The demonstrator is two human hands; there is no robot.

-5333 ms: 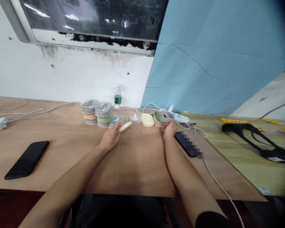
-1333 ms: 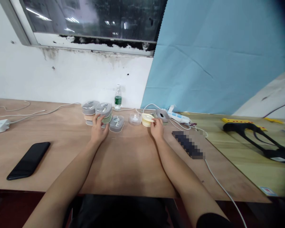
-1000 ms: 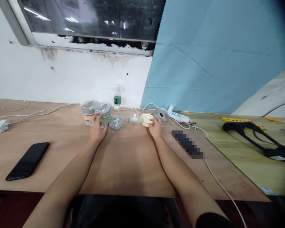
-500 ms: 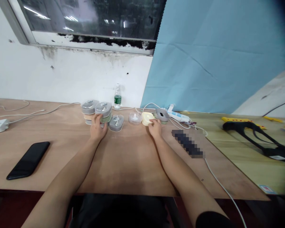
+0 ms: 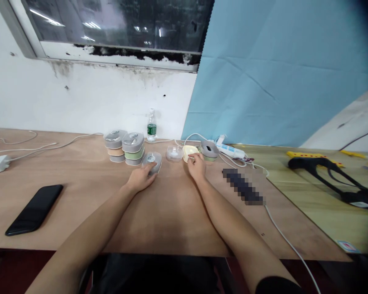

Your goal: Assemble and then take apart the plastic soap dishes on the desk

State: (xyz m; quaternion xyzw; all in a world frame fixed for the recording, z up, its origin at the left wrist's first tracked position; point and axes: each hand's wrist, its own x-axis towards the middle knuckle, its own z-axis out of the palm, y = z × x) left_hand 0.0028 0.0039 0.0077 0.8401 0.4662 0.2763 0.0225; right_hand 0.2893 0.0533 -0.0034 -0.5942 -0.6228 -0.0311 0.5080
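In the head view, my left hand [image 5: 142, 177] rests on a small grey box with a clear lid [image 5: 155, 158], its fingers and thumb about the near part. My right hand [image 5: 197, 166] is closed at the near rim of a cream-yellow open box [image 5: 189, 150]; its fingertips hide part of that rim. Between the two boxes stands a clear, shallow plastic piece [image 5: 174, 153]. Right of the yellow box is a rounded box with a grey top and green base [image 5: 209, 150]; a dark slot shows in its top.
Two stacks of lidded boxes, one with an orange layer [image 5: 115, 146] and one with a green layer [image 5: 133, 148], stand at the left. A water bottle [image 5: 151, 125] stands behind. A power strip [image 5: 231, 150] with cables, a black phone [image 5: 34, 209] and a black strap-like frame [image 5: 337, 179] lie around.
My left hand has left the green-layer stack and moved right onto the single grey box, which has shifted slightly. My right hand stays at the yellow box, its fingers slightly changed.
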